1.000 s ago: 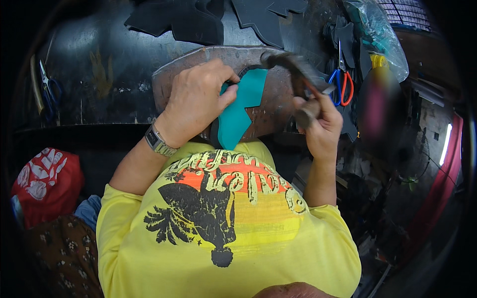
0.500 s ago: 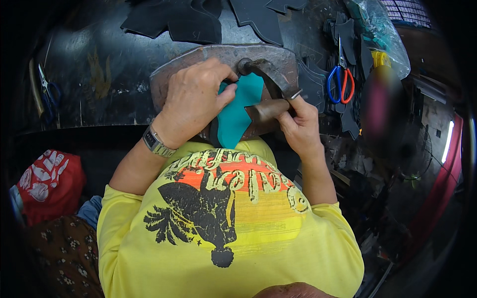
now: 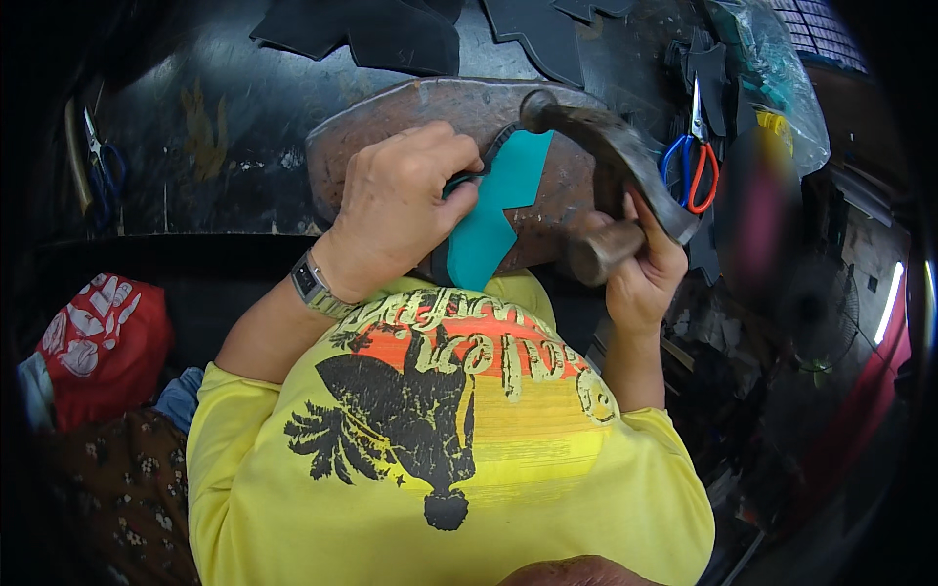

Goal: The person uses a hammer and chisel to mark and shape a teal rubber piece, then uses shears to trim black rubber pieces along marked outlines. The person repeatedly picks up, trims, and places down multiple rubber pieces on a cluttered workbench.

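Observation:
My left hand (image 3: 403, 203) is closed, pinching the folded dark edge of a teal shoe-upper piece (image 3: 481, 239) between thumb and fingers. The piece has a black border and a notched right side, and it lies over a worn brown slab (image 3: 366, 122). My right hand (image 3: 647, 281) grips a hammer (image 3: 630, 156) with a curved dark metal head and a short thick wooden handle. The hammer's round face is above the slab near the top end of the teal piece; whether it touches I cannot tell. My left fingertips are partly hidden.
Black cut pieces (image 3: 405, 39) lie on the dark table (image 3: 254, 107) beyond the slab. Red-and-blue-handled scissors (image 3: 692, 161) rest on more cut pieces at right, near a clear plastic bag (image 3: 796, 107). Another pair of scissors (image 3: 103, 171) lies at far left. A red cloth bag (image 3: 103, 347) sits below.
My right hand has moved right with the hammer, whose handle is now clear of the teal piece. The teal piece has turned slightly and shifted right, with my left hand still pinching its edge.

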### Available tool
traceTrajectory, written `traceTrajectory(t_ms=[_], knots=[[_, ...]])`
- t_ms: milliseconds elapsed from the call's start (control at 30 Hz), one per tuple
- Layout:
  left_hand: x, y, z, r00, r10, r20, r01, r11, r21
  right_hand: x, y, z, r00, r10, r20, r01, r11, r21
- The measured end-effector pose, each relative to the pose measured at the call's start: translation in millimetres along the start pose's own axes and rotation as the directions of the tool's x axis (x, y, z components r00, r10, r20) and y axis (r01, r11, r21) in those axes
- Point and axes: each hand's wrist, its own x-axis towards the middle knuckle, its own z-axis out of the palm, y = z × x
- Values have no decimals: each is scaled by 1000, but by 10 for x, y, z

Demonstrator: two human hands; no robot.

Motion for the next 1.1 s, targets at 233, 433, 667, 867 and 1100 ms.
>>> traceTrajectory(t_ms=[233,433,667,867,1100], knots=[[-15,-28,14,996,91,-9,-91,995,42,10,3,-45,959,210,190,-171,965,-201],[-52,-36,33,986,160,-33,-159,986,51,1,-9,18,979,85,185,-62,990,-125],[-44,-46,36,987,156,-43,-155,988,28,44,-199,15,986,141,87,-139,990,-35],[-30,-45,52,991,114,-70,-113,993,27,-15,0,-53,934,289,209,-235,940,-249],[-20,-9,63,998,31,-51,-31,999,-15,265,322,-310,962,254,-102,-273,916,-293]])
